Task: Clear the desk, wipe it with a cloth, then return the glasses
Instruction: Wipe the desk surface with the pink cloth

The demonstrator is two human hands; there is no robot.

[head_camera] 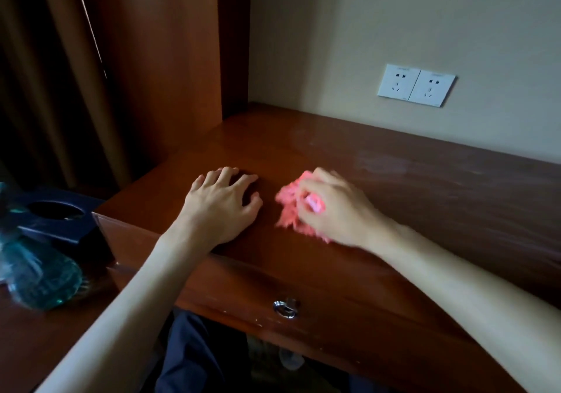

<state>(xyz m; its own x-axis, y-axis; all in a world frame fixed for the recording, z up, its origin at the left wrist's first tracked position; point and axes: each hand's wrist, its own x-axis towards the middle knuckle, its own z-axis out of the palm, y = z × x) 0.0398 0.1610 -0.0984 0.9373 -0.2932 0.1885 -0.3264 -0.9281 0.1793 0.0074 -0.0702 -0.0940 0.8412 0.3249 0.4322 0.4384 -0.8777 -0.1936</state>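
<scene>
Reddish-brown polished wooden desk (379, 161) set against a cream wall bearing a white double wall socket (416, 85); brown curtains (45, 73) hang at far left beside a tall wooden side panel (170, 58). Left hand (223, 202) lies palm-down on the desk top near its front edge, fingers (226, 172) spread moderately wide and slightly bent, tips touching the wood, holding nothing. Right hand (328, 207), just beside the left, has its fingers curled round a bunched pink fluffy cloth (288, 204), which is pressed on the desk surface; both hand and cloth are motion-blurred, so the exact finger positions cannot be told. Pale streaks mark the desk top to the right. On a lower surface at left stand a blue-green glass vessel (39, 274), blurred, and a dark blue box with an oval opening (57, 216). A metal drawer handle (287, 307) shows on the desk front.
</scene>
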